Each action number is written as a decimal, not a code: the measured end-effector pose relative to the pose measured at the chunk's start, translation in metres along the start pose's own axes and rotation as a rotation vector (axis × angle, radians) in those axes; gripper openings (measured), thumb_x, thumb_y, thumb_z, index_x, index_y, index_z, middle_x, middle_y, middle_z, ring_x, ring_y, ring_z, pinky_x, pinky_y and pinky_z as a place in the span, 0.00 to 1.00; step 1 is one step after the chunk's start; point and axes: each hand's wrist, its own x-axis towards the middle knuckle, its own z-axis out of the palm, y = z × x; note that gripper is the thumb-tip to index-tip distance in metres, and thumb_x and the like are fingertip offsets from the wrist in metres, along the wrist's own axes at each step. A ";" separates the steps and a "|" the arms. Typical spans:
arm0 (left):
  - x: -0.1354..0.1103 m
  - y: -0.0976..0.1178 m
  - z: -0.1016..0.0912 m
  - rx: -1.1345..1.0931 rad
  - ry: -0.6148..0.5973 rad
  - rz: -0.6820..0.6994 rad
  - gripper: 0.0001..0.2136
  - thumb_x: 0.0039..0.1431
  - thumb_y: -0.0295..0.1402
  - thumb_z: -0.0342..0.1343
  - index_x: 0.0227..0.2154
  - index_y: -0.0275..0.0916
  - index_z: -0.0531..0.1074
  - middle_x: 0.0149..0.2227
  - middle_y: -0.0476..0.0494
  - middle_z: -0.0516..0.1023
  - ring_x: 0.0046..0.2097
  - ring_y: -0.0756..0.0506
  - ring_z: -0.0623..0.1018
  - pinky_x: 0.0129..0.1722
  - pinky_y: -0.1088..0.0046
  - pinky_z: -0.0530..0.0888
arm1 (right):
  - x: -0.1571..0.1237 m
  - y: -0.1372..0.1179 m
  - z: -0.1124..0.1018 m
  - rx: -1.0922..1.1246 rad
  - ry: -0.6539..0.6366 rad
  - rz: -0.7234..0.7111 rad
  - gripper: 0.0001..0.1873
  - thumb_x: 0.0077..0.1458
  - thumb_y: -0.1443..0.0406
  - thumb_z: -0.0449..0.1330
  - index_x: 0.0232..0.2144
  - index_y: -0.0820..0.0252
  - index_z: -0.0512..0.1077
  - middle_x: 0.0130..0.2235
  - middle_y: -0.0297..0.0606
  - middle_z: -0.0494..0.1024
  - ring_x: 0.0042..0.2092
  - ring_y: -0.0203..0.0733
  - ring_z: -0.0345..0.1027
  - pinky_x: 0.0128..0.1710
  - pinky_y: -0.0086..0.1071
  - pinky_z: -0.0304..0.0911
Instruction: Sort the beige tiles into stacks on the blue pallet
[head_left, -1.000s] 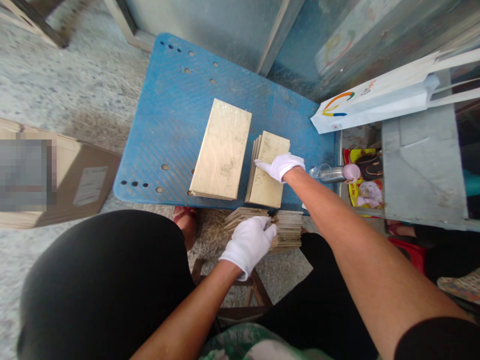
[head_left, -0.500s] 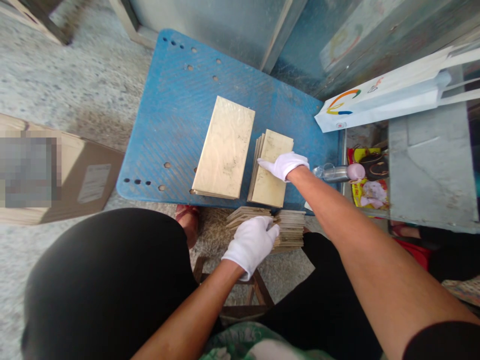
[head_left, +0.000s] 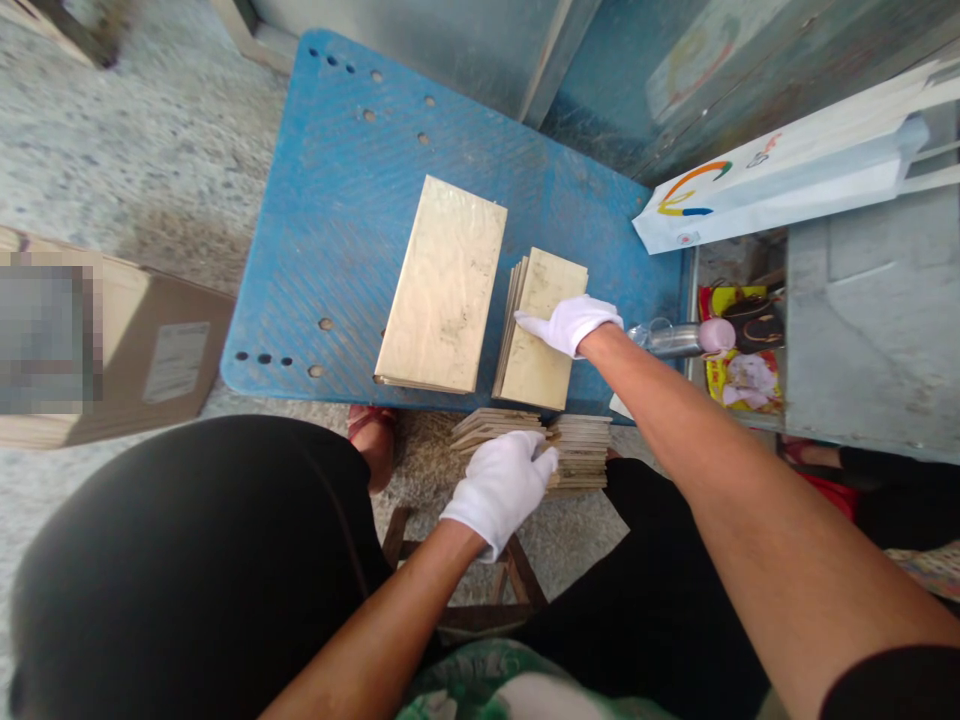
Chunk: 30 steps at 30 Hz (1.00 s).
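One narrow board stack point(head_left: 536, 372) lies on the blue table point(head_left: 337, 215) under the right hand point(head_left: 574, 325), thumb extended; the left hand point(head_left: 499, 490) is at the slats point(head_left: 583, 452). Whether either pinches cannot be told. Both appear stiff, fairly light; grasp long edges.

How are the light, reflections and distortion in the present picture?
In the head view, soft light falls fairly evenly on the larger board; in the same view, the cardboard box has a shaded side; the head view also shows the panel dimly mirroring a colored logo, and the right forearm enlarged, probably by wide-angle distortion.
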 end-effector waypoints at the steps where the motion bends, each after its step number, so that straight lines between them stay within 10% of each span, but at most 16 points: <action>1: 0.000 0.000 0.000 0.001 -0.001 -0.003 0.14 0.62 0.41 0.49 0.40 0.42 0.78 0.39 0.42 0.82 0.42 0.42 0.80 0.41 0.69 0.70 | 0.000 0.000 0.000 0.000 0.002 0.004 0.59 0.47 0.28 0.33 0.53 0.68 0.74 0.54 0.61 0.73 0.57 0.66 0.64 0.53 0.50 0.60; 30: 0.002 -0.002 0.006 -0.001 -0.001 -0.015 0.14 0.61 0.42 0.49 0.38 0.41 0.77 0.38 0.41 0.82 0.39 0.41 0.80 0.40 0.68 0.70 | -0.005 0.004 0.009 0.036 0.053 0.095 0.66 0.45 0.27 0.40 0.61 0.81 0.59 0.60 0.71 0.61 0.58 0.68 0.63 0.54 0.52 0.59</action>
